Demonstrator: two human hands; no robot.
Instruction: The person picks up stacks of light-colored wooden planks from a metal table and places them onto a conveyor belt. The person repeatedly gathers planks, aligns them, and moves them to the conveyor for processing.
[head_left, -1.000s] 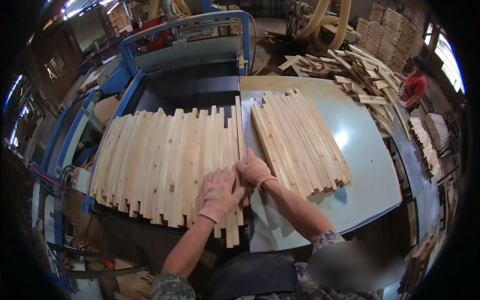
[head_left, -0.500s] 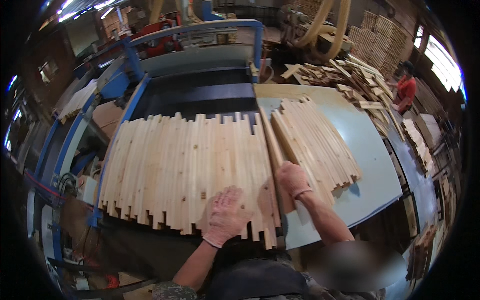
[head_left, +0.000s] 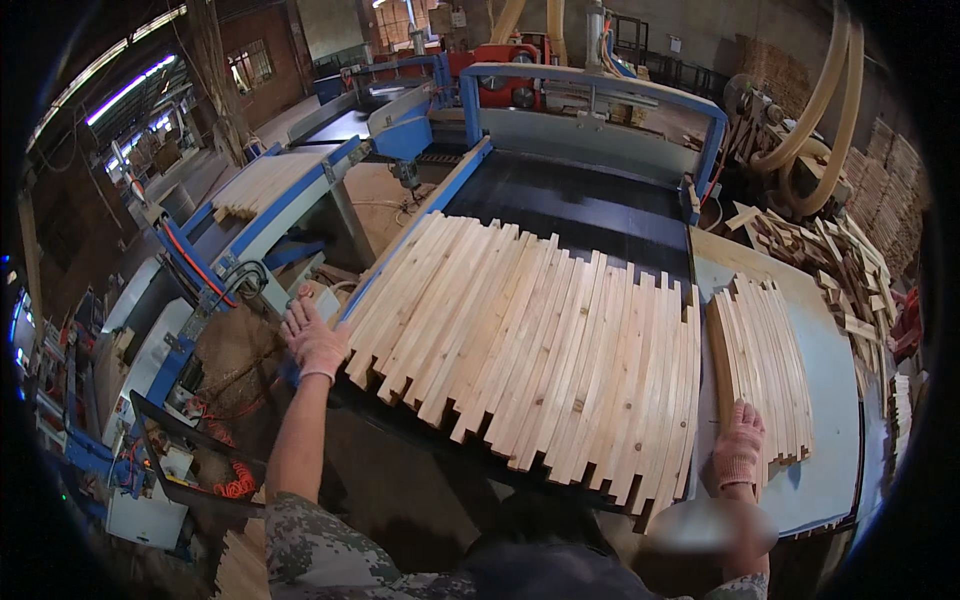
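Note:
A wide row of pale wooden strips (head_left: 520,350) lies side by side on the dark bed of a blue-framed machine, with uneven ends towards me. My left hand (head_left: 315,338), in a knit glove with bare-looking fingertips, is at the row's left edge beside the blue side rail. Its fingers are spread and it holds nothing. To the right, a smaller stack of wooden strips (head_left: 770,360) stands on a pale side table (head_left: 830,400). My gloved right hand (head_left: 740,445) is curled against the near left end of that stack, closed on an outer strip; its fingertips are partly hidden.
A blue guard frame (head_left: 590,75) spans the machine's far end. Further strips (head_left: 270,185) lie on another conveyor at the left. Loose offcuts (head_left: 810,250) are heaped beyond the side table. Thick hoses (head_left: 815,130) hang at the back right. A red-sleeved person (head_left: 905,325) is partly visible at the right.
My left hand has gone from atop the row to its left edge. My right hand has left the strip between row and stack and is at the stack's near end. The view has swung left.

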